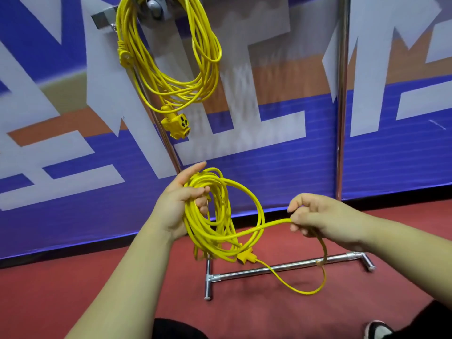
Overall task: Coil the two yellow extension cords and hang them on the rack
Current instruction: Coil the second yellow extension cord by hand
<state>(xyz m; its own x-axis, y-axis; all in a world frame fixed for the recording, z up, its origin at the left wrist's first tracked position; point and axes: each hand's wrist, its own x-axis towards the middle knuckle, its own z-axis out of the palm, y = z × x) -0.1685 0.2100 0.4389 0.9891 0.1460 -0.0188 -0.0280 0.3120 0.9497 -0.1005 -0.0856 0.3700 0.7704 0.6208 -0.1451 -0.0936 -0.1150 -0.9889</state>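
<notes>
Hung cord (181, 92): coiled, hanging from the rack's (342, 94) top, left of its right upright.
Left hand (176, 204): fingers curled round the second cord (197, 232), coiled, in front of the rack.
Right hand (318, 216): pinches that cord's loose strand, which loops down over the rack's foot.

Background: banner wall and floor.
A blue banner wall (293, 167) carries large white characters crossed by an orange band. A dark strip runs along its lower edge. The floor (49, 289) below is red, matte and evenly lit.
</notes>
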